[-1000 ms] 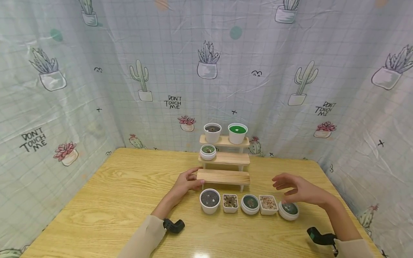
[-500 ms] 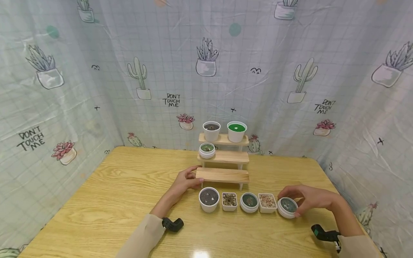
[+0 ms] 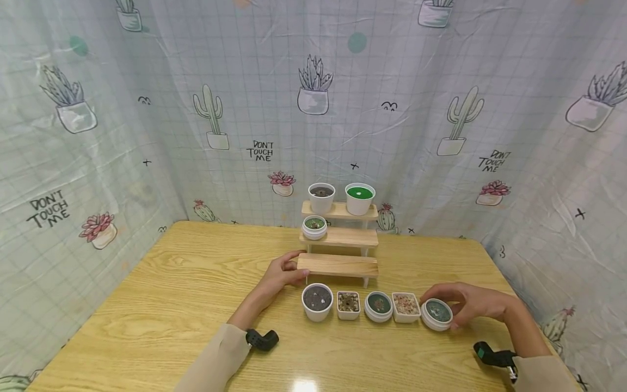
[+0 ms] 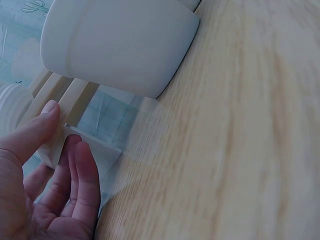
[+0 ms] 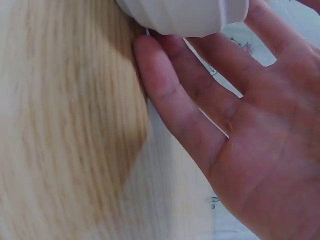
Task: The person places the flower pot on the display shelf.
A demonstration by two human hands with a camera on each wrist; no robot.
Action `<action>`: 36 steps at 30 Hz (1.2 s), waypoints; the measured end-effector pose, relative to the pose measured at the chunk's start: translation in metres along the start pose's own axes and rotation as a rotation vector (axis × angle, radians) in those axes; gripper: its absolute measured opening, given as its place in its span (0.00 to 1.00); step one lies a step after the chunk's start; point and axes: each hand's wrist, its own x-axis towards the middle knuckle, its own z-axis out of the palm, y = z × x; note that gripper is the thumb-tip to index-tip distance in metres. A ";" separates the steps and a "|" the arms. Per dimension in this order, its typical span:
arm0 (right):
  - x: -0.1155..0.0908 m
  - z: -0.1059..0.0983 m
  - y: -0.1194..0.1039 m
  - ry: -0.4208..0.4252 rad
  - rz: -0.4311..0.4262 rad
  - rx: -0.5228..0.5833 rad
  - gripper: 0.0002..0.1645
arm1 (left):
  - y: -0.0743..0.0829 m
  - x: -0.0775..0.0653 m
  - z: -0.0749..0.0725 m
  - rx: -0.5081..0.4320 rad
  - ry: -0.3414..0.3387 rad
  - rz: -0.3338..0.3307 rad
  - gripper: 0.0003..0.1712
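My left hand (image 3: 280, 276) holds the left end of a three-step wooden plant stand (image 3: 338, 265). In the left wrist view, its thumb (image 4: 47, 117) lies on the step's edge, with the other fingers curled by the white leg (image 4: 95, 150). At the right end of a row of pots, my right hand (image 3: 472, 302) grips a round white pot (image 3: 437, 314) with dark green filling, thumb on the near side and fingers behind. From the right wrist, only the lower part of this ribbed pot (image 5: 190, 15) shows, low over the table with fingertips at its underside.
Left of the gripped pot stand a square pot with pale pebbles (image 3: 406, 306), a round green-filled pot (image 3: 378, 306), a square pebble pot (image 3: 348, 305) and a taller white pot (image 3: 317, 301). The stand's upper steps carry a round pot (image 3: 314, 227) and two tall pots (image 3: 360, 198).
My right hand has come down from above the rightmost round pot and taken hold of its sides. The left hand has kept its place on the stand.
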 end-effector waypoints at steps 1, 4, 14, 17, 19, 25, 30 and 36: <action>0.000 0.000 0.001 0.003 0.003 0.006 0.40 | 0.000 0.000 0.000 -0.001 -0.001 0.000 0.42; -0.001 0.000 0.004 0.006 0.006 0.018 0.39 | -0.001 0.000 0.000 -0.007 -0.002 0.000 0.42; -0.002 -0.002 0.007 0.013 -0.006 -0.005 0.37 | -0.003 -0.001 -0.001 0.005 0.005 0.001 0.42; -0.003 -0.003 0.005 0.039 0.006 -0.036 0.36 | -0.004 -0.002 -0.001 0.012 0.004 -0.002 0.43; -0.004 -0.002 0.003 0.055 0.013 -0.048 0.36 | -0.003 -0.002 0.000 0.013 0.005 -0.004 0.43; -0.007 0.000 -0.007 0.092 0.000 -0.062 0.35 | -0.003 0.000 0.000 0.008 0.013 -0.010 0.43; -0.007 0.003 -0.017 0.137 -0.007 -0.096 0.36 | -0.002 -0.001 0.000 0.006 0.013 -0.005 0.43; -0.005 0.006 -0.026 0.150 -0.036 -0.126 0.34 | -0.001 0.000 0.000 0.002 0.008 -0.004 0.43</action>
